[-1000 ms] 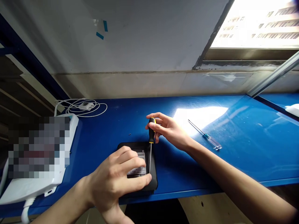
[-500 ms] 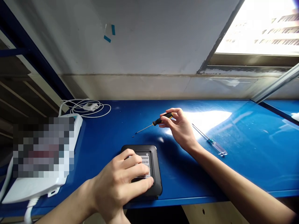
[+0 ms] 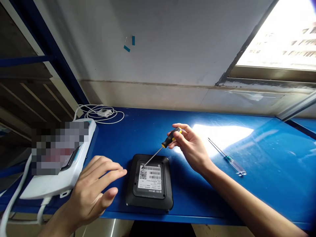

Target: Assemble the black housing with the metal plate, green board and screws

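Observation:
A square black plastic box (image 3: 130,194) with a recessed top and a white printed label (image 3: 149,188) lies near the table's front edge. My left hand (image 3: 97,184) is off to its left, fingers spread, holding nothing. My right hand (image 3: 189,141) grips a black and yellow screwdriver (image 3: 170,140) by the handle, above and right of the box. Its thin shaft slants down to the left, and the tip appears over the upper left of the label. Whether the tip touches the box or carries a screw, I cannot tell.
A second screwdriver with a clear handle (image 3: 234,165) lies on the blue table (image 3: 266,171) to the right. At left stands a white device (image 3: 81,154), its upper part pixelated. White cable (image 3: 120,118) is coiled behind it. A wall (image 3: 172,49) rises at the back.
My left hand has lifted off the box and moved left. The screwdriver went from upright at the box to a small dark piece on the table, then back over the label. The view has shifted.

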Tool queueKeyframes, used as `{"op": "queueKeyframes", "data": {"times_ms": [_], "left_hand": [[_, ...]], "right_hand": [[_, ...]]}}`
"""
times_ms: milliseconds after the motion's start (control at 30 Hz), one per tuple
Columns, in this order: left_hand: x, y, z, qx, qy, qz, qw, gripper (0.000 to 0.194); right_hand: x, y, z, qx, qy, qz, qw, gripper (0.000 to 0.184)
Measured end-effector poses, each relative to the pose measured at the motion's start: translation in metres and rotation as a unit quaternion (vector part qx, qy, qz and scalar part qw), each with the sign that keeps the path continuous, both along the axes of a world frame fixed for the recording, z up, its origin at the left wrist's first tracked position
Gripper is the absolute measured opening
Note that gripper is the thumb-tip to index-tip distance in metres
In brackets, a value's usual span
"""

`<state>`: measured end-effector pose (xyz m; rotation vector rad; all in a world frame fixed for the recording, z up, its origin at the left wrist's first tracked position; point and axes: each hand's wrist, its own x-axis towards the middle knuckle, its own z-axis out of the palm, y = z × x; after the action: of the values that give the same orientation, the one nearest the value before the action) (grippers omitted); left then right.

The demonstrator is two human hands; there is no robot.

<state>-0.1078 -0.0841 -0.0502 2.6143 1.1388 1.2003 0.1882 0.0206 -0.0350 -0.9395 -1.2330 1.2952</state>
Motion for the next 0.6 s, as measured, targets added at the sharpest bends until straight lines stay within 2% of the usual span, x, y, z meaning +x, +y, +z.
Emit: {"op": "queueKeyframes", "data": {"times_ms": [167,467,600], "left_hand": [[0.007,-0.001,-0.003,-0.003,0.014,-0.012,1.000,0.041],[0.013,0.001,0.007,0.011,0.014,-0.032,0.999,0.044],[0.012,0.001,0.006,0.012,0.021,-0.036,0.999,0.044]], "right_hand": [[-0.008,-0.010,-0.001,-0.012,-0.013,0.054,0.998,0.047],[-0.009,-0.013,0.001,-0.009,-0.021,0.081,0.996,0.044],[-0.010,-0.013,-0.001,-0.004,-0.019,0.089,0.996,0.043]]}}
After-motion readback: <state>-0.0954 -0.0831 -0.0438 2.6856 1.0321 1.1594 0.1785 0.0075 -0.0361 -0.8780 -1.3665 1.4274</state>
